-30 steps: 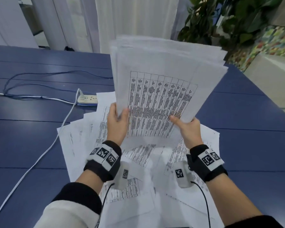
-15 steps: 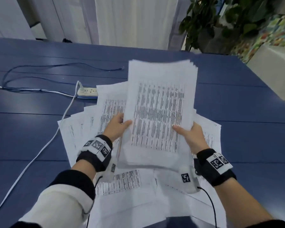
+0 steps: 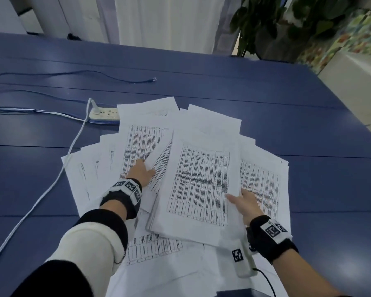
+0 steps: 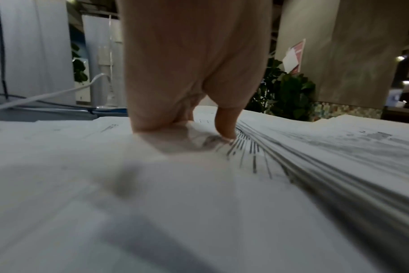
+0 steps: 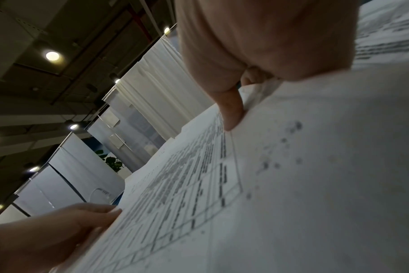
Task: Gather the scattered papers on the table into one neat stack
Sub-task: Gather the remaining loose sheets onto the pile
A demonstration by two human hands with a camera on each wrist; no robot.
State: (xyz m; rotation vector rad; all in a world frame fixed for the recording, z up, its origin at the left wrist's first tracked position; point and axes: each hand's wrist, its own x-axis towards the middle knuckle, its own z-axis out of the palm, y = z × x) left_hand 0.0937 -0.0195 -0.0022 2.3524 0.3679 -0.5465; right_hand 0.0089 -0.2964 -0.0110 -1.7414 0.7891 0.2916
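Note:
A thick stack of printed papers lies flat on top of loose sheets fanned over the blue table. My right hand grips the stack's right edge, thumb on the top page and fingers hidden beneath. My left hand lies just left of the stack on a loose printed sheet, with the fingers stretched forward. In the left wrist view its thumb presses the paper beside the stack's layered edge. The left hand also shows in the right wrist view, fingertips at the stack's edge.
A white power strip sits just beyond the papers at the left, and its white cable runs toward me past the left sheets. A thin blue cable lies farther back. A leafy plant stands beyond the table's far right corner.
Both hands lowered the upright stack until it lay flat on the scattered sheets. My left hand let go of its left edge and moved onto the loose sheets beside it.

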